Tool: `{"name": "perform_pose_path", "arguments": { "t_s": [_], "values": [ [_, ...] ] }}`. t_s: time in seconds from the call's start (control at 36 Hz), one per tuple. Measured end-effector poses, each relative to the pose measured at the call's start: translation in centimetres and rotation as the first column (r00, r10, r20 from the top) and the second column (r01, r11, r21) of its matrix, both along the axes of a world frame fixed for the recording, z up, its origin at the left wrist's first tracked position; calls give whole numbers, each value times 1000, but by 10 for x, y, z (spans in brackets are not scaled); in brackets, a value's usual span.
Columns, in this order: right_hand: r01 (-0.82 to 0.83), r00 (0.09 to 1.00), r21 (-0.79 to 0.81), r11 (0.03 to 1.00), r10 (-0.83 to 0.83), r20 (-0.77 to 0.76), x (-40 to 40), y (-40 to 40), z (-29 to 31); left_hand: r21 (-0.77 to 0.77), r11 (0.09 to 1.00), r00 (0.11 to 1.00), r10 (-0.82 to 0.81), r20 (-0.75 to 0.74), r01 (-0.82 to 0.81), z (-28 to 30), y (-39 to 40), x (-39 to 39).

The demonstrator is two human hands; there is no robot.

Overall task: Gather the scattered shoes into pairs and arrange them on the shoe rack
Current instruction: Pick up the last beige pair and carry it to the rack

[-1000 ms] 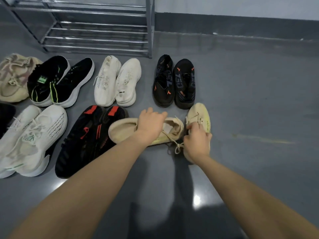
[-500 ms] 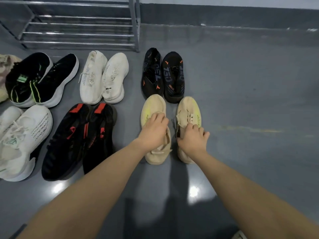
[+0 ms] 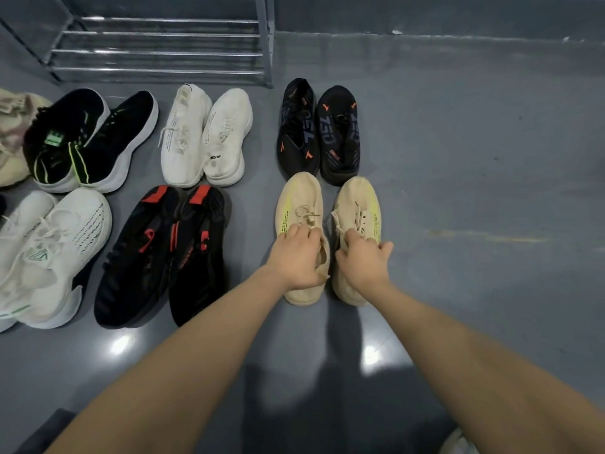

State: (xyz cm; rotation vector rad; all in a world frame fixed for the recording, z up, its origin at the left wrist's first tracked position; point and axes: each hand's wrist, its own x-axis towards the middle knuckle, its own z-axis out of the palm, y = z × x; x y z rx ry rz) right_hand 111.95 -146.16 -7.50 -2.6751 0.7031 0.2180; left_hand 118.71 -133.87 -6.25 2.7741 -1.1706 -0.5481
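Note:
Two beige shoes with yellow stripes stand side by side on the grey floor, toes pointing away from me. My left hand (image 3: 299,255) grips the collar of the left beige shoe (image 3: 299,199). My right hand (image 3: 363,258) grips the collar of the right beige shoe (image 3: 361,198). The metal shoe rack (image 3: 163,44) stands at the top left with bare bars. Just beyond the beige pair sits a black pair with orange marks (image 3: 317,132).
Paired shoes lie in rows to the left: a white pair (image 3: 206,136), a black pair with green trim (image 3: 88,139), a black and red pair (image 3: 163,253), a white pair with dark print (image 3: 45,253). A beige shoe (image 3: 9,139) lies at the far left edge. Bare floor spreads right.
The left beige shoe lay sideways a second ago; my left hand turned it straight beside the other. Both shoes now stand parallel with the hands on their collars.

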Motion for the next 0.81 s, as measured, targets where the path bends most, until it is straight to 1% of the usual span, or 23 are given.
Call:
{"name": "perform_pose_path", "arguments": {
  "t_s": [0.14, 0.22, 0.31, 0.44, 0.53, 0.58, 0.61, 0.67, 0.72, 0.81],
  "values": [
    [-101, 994, -15, 995, 102, 40, 3, 17, 4, -13, 996, 992, 86, -92, -88, 7, 14, 3],
    [-114, 993, -37, 993, 115, 22, -1, 24, 1, 34, 997, 986, 76, -146, -71, 7, 24, 5],
    [-90, 996, -36, 995, 89, -23, -2, 27, -3, 33, 996, 977, 85, -194, -80, 4, 28, 0],
    [-109, 989, 1, 994, 108, -99, -2, 27, -1, 57, 998, 961, 48, -273, -34, 1, 33, -14],
    [-143, 984, -58, 988, 136, -114, -4, 24, -1, 41, 999, 957, 40, -287, -30, 5, 34, -11],
    [-136, 985, -88, 987, 125, -122, -5, 21, -2, 33, 999, 956, 32, -290, -23, 7, 34, -12],
    [-111, 987, -66, 992, 103, -120, -6, 21, -2, 55, 998, 960, 7, -278, 8, 6, 34, -14],
    [-43, 992, 56, 998, 49, -113, -5, 22, 0, 164, 979, 973, -81, -216, 118, 3, 34, -22],
    [-1, 995, 161, 987, 17, -99, -4, 23, 1, 235, 958, 979, -130, -158, 166, -1, 33, -30],
    [22, 994, 156, 987, -5, -105, -3, 26, 4, 216, 964, 977, -121, -174, 158, -5, 32, -33]
  ]
}}
